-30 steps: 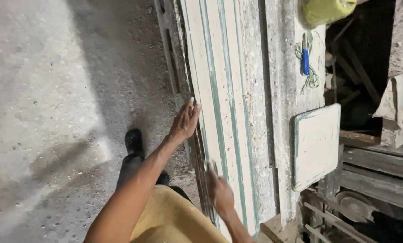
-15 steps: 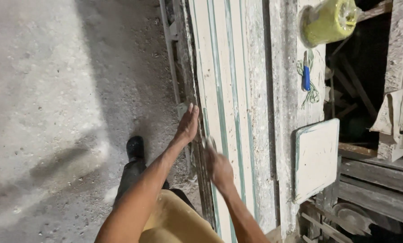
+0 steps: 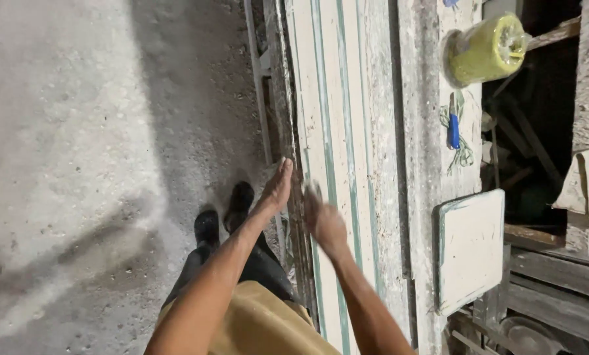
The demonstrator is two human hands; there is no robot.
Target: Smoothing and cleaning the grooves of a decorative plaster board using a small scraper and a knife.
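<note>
Several tall pale slabs [image 3: 330, 118] with green edges stand on edge in a stack, dusted with white. My left hand [image 3: 276, 187] is flat with fingers straight, resting against the near side of the stack. My right hand [image 3: 322, 220] is blurred, fingers apart, on top of the slab edges just right of the left hand. Neither hand holds anything. My dark boots [image 3: 223, 213] stand on the floor next to the stack.
A grey, dusty concrete floor [image 3: 97, 144] spreads to the left. A yellow spool [image 3: 485, 49] hangs at upper right above a blue-handled tool [image 3: 453, 128] with green cord. A small white slab [image 3: 470, 246] leans at right beside dark machinery [image 3: 557, 289].
The view has shifted down and closer. My right hand has risen along the slab edges to lie beside my left hand, which stays on the stack's side.
</note>
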